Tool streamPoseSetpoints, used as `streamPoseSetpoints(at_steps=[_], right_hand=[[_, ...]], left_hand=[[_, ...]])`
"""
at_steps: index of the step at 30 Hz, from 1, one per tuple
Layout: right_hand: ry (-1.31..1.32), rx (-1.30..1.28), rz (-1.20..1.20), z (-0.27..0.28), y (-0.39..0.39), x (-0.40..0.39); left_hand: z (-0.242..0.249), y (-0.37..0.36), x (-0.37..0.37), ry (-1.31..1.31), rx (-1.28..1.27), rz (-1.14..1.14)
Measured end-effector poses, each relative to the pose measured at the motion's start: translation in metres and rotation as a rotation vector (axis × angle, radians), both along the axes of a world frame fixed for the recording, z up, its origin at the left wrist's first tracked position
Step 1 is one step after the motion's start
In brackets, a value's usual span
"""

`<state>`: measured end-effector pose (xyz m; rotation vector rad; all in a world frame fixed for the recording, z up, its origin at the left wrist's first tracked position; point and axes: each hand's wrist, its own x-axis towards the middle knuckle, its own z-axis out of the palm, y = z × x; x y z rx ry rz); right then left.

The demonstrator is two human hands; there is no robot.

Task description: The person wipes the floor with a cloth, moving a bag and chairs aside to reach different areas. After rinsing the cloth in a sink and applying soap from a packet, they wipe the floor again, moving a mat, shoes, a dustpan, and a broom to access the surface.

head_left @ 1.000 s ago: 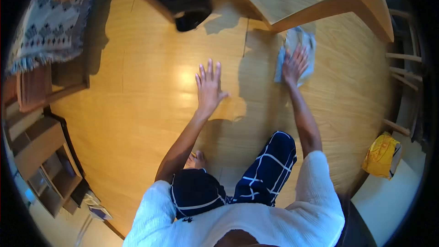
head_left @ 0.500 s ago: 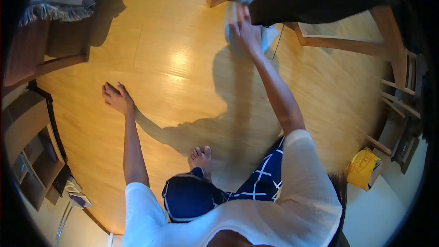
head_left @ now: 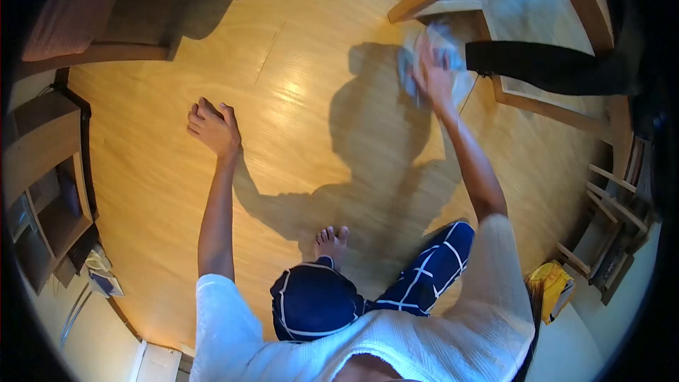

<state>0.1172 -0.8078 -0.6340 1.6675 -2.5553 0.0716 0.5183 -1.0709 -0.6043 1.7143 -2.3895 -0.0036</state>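
Near the chair at upper right, my right hand (head_left: 434, 83) lies over a pale blue-and-white cloth (head_left: 408, 71), pressing it to the wooden floor (head_left: 283, 148). The hand and cloth are smeared by motion, and my palm hides part of the cloth. On the left, my left hand (head_left: 214, 127) is held low over the floor with nothing in it, its fingers loosely bent and partly apart. A long black shape (head_left: 537, 67) reaches from the right to the edge of the cloth.
A wooden chair (head_left: 491, 92) stands at upper right, its legs close to my right hand. Brown furniture (head_left: 134, 51) is at upper left, with a wooden shelf unit (head_left: 74, 163) below it. Wooden racks (head_left: 594, 233) and a yellow bag (head_left: 552, 286) are at the right.
The view has shifted, so the surroundings sit differently in it. My right hand and the cloth remain by the chair, moving across the floor. My left hand's fingers look more bent.
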Motion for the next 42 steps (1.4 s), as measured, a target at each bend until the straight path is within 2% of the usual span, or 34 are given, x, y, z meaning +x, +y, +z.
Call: streamPoseSetpoints(at_steps=[1,2,4,6,9,10,12,13,14,15,18,20,22,23,24,25,27,28,30,35,37,38,39,42], right_hand=[[-0.070,0.019,0.051,0.025,0.026,0.020],[-0.147,0.046,0.103,0.042,0.050,0.025],[-0.562,0.033,-0.385,0.030,0.089,-0.011],[-0.081,0.127,-0.694,-0.014,0.101,-0.057],[0.341,-0.055,-0.898,-0.032,0.021,0.014],[0.320,0.374,-0.841,-0.010,-0.018,0.055],[0.340,0.261,-0.632,-0.026,-0.077,0.120],[-0.096,-0.252,-0.282,-0.005,-0.107,0.159],[-0.264,-0.218,-0.272,0.032,-0.157,0.184],[-0.274,-0.193,-0.126,0.037,-0.194,0.191],[-0.255,-0.234,0.338,0.020,-0.299,0.141],[-0.117,-0.019,0.309,0.023,-0.360,0.081],[-0.134,-0.293,0.167,0.012,-0.362,0.005],[-0.111,-0.390,-0.024,-0.005,-0.358,-0.041],[0.007,-0.292,-0.322,-0.009,-0.338,-0.082],[-0.023,-0.328,-0.466,0.001,-0.309,-0.112],[0.149,-0.199,-1.028,-0.026,-0.287,-0.168],[0.190,-0.411,-1.345,-0.027,-0.291,-0.164],[0.048,-0.301,-1.084,-0.027,-0.344,-0.138],[-0.076,-0.269,-0.035,-0.021,-0.470,0.003],[-0.131,-0.253,0.240,-0.018,-0.496,0.020],[-0.149,-0.253,0.296,-0.021,-0.506,0.010],[-0.167,-0.263,0.299,-0.022,-0.512,-0.009],[-0.182,-0.323,0.081,-0.033,-0.507,-0.111]], left_hand=[[0.005,-0.013,-0.002,-0.054,0.069,0.014],[0.007,-0.030,-0.004,0.007,0.007,0.042],[0.000,-0.063,-0.006,0.112,-0.095,0.098],[-0.007,-0.072,-0.021,0.115,-0.137,0.073],[-0.011,-0.074,-0.023,0.121,-0.105,0.082],[-0.010,-0.076,-0.025,0.134,-0.089,0.083],[-0.005,-0.073,-0.027,0.141,-0.051,0.094],[-0.003,-0.072,-0.028,0.140,-0.041,0.096],[-0.002,-0.072,-0.029,0.138,-0.032,0.098],[-0.001,-0.073,-0.029,0.135,-0.028,0.102],[-0.001,-0.074,-0.028,0.084,-0.035,0.100],[0.000,-0.074,-0.029,0.094,-0.015,0.104],[0.003,-0.076,-0.028,0.101,0.004,0.104],[0.006,-0.076,-0.027,0.091,0.018,0.113],[0.006,-0.076,-0.029,0.088,0.031,0.121],[0.007,-0.076,-0.031,0.091,0.046,0.128],[0.005,-0.077,-0.030,0.060,0.052,0.143],[0.001,-0.077,-0.030,0.029,0.042,0.150],[0.003,-0.075,-0.031,0.044,0.034,0.126],[0.007,-0.076,-0.030,0.108,0.068,0.127],[0.007,-0.079,-0.031,0.123,0.078,0.099],[0.007,-0.079,-0.030,0.034,0.075,0.116],[0.006,-0.077,-0.030,0.053,0.073,0.110],[0.005,-0.079,-0.032,0.060,0.038,0.094]])
